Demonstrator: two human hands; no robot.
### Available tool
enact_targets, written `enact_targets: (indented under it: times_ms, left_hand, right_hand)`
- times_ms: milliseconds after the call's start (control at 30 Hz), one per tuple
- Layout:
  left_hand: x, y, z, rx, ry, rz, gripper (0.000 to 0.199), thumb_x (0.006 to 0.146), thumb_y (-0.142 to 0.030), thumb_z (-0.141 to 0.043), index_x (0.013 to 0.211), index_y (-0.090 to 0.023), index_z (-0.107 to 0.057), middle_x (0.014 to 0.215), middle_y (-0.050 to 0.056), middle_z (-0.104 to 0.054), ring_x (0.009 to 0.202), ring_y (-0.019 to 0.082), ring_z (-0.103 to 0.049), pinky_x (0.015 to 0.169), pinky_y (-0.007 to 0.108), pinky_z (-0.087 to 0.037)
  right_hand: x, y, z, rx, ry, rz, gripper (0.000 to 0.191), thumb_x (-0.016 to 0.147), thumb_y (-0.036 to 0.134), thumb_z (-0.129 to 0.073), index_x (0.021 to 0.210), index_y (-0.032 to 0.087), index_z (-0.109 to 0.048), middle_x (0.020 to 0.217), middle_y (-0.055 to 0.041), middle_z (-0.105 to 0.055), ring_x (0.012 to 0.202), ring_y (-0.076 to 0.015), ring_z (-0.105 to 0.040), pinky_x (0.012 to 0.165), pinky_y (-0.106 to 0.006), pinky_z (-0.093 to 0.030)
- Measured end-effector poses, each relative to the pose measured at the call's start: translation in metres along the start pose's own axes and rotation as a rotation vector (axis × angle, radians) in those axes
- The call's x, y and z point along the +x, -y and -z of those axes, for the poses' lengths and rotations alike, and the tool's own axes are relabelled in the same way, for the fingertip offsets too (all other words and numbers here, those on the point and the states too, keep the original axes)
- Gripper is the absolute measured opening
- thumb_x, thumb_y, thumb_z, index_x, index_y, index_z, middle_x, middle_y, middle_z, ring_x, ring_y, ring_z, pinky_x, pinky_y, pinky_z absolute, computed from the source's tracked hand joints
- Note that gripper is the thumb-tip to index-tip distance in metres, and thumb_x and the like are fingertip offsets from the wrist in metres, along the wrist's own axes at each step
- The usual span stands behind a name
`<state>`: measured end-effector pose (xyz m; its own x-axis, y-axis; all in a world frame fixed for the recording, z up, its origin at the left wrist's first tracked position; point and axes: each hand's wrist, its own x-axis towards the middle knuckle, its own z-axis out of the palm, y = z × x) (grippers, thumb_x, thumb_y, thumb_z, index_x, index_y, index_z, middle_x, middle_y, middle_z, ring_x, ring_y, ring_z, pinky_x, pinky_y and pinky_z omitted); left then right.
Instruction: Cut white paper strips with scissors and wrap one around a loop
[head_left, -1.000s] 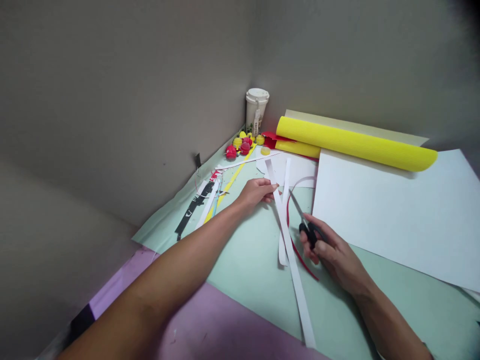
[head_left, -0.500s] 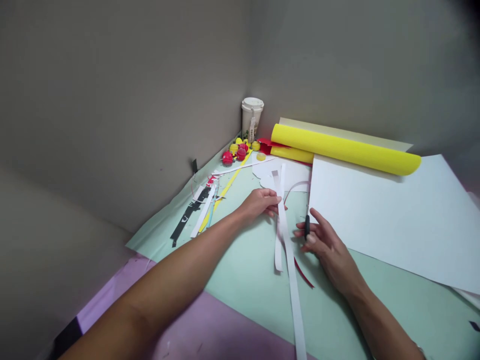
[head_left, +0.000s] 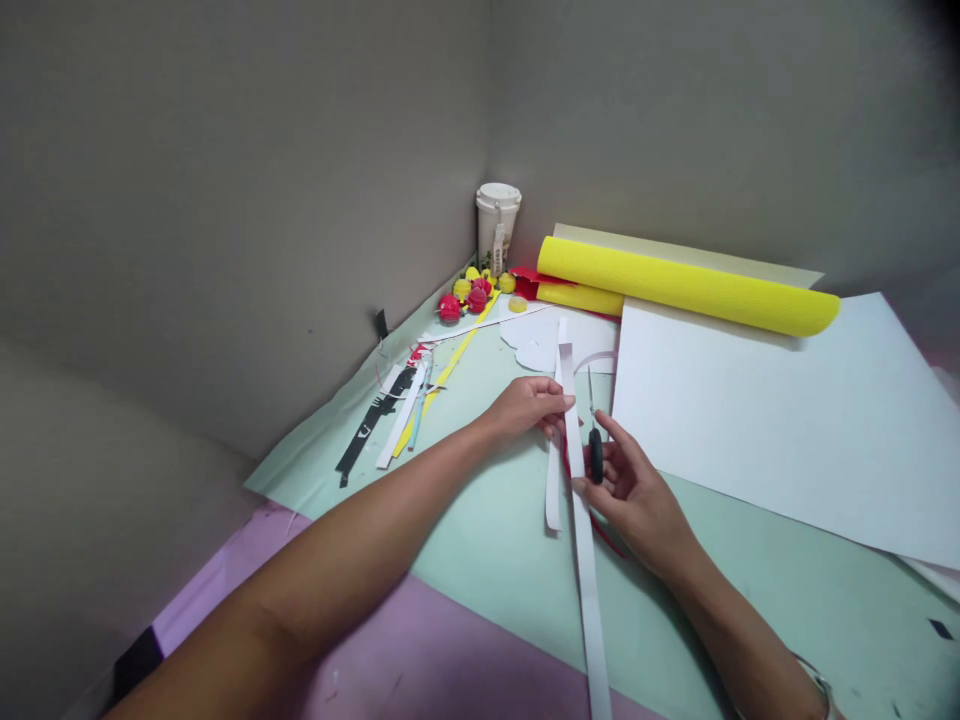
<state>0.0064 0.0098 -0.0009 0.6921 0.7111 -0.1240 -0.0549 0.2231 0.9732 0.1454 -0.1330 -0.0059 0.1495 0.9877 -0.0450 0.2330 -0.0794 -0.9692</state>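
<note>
My left hand [head_left: 529, 408] pinches a long white paper strip [head_left: 584, 560] near its upper end. The strip runs down toward me past the lower edge of the view. Black-handled scissors [head_left: 596, 455] hang in my right hand [head_left: 630, 490], with their thin blades pointing away from me. My right thumb touches the strip's edge below the left fingers. Behind it lies a shorter white strip [head_left: 553, 490] with a curled lower end. A thin red strip [head_left: 609, 538] shows partly beneath my right hand.
A large white sheet [head_left: 750, 420] lies at right under a yellow paper roll [head_left: 690, 285]. At the back corner stand a lidded white cup [head_left: 498, 225] and several red and yellow balls [head_left: 449, 308]. Black scraps [head_left: 375, 425] and a yellow strip [head_left: 450, 372] lie at left.
My right hand has moved left with the scissors, and its thumb has come to the long strip. The strip's upper end has shifted slightly right in my left hand.
</note>
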Motion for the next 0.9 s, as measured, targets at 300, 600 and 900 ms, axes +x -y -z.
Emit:
enact_targets:
  times_ms: [300,600,900]
  left_hand:
    - [0.0018,0.0007,0.0044,0.006,-0.096,-0.024,0.026,0.081,-0.036,-0.064,0.071,-0.013,-0.055,0.064,0.004,-0.064,0.053,0.008,-0.059,0.049,0.017,-0.039]
    - [0.0014,-0.0012,0.0040,-0.028,-0.106,-0.026,0.028,0.082,-0.038,-0.060,0.069,-0.013,-0.054,0.062,0.006,-0.064,0.050,0.009,-0.058,0.044,0.017,-0.034]
    - [0.0002,-0.0056,0.0060,-0.033,-0.151,-0.032,0.021,0.079,-0.029,-0.056,0.065,-0.014,-0.055,0.057,0.005,-0.062,0.047,0.009,-0.055,0.045,0.020,-0.034]
  right_hand:
    - [-0.0065,0.0066,-0.0020,0.054,0.106,-0.044,0.073,0.080,0.030,-0.064,0.145,0.030,-0.032,0.086,0.0021,-0.046,0.068,-0.0114,-0.046,0.066,-0.026,-0.044]
    - [-0.0072,0.0097,-0.0003,0.009,0.125,-0.072,0.072,0.080,0.032,-0.063,0.145,0.031,-0.031,0.087,0.0021,-0.046,0.068,-0.0125,-0.047,0.068,-0.028,-0.044]
    - [-0.0060,0.0055,0.0002,-0.005,0.133,-0.070,0.072,0.080,0.028,-0.063,0.145,0.032,-0.032,0.087,0.0027,-0.044,0.069,-0.0120,-0.046,0.067,-0.027,-0.043]
